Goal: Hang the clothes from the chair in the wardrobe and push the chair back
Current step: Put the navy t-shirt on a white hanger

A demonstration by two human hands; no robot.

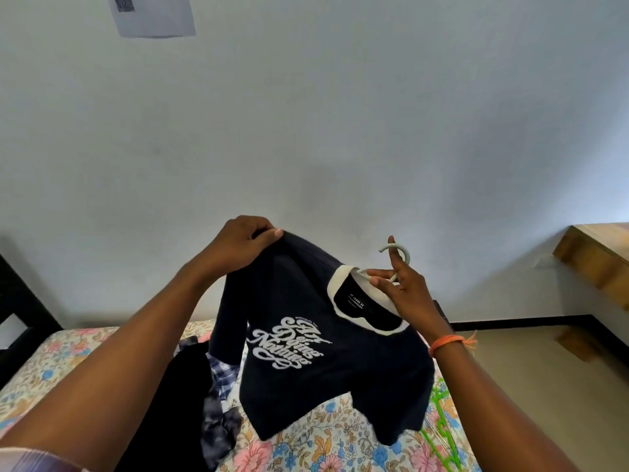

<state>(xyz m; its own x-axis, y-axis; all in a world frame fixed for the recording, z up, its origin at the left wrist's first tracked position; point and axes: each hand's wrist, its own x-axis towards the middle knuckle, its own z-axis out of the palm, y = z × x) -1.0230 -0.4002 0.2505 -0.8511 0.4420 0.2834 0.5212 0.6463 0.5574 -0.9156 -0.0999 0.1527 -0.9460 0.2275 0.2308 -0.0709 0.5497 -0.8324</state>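
Nearest to us, at the bottom of the frame, lies a bed (pixel 306 447) covered with a floral sheet in pink, blue and cream. On it, lower left of centre, we see a heap of dark clothes (pixel 190 403) with a blue checked garment (pixel 223 371) showing among them. At the lower right edge of the bed lies a green hanger (pixel 442 434).

Above the bed we hold up a navy T-shirt (pixel 326 362) with a white collar and white script lettering on the chest. It hangs on a grey hanger (pixel 398 257), whose hook rises from the collar just right of centre. Our left hand (pixel 238 247), in the middle of the frame, has its grip clenched on the shirt's shoulder seam, fingers and thumb pinching the cloth. Our right hand (pixel 405 294) grips the grey hanger at the neck beneath the hook, with the forefinger raised along the hook. An orange thread band (pixel 449 344) circles the right wrist.

At the left edge stands a dark bed frame (pixel 20 301). To the right the floor (pixel 531 386) is pale and glossy, with a dark skirting line along the wall foot. At the far right a wooden bench (pixel 599 257) juts from the wall. Behind everything is a plain white wall (pixel 306 114), with a sheet of paper (pixel 153 15) fixed at the upper left
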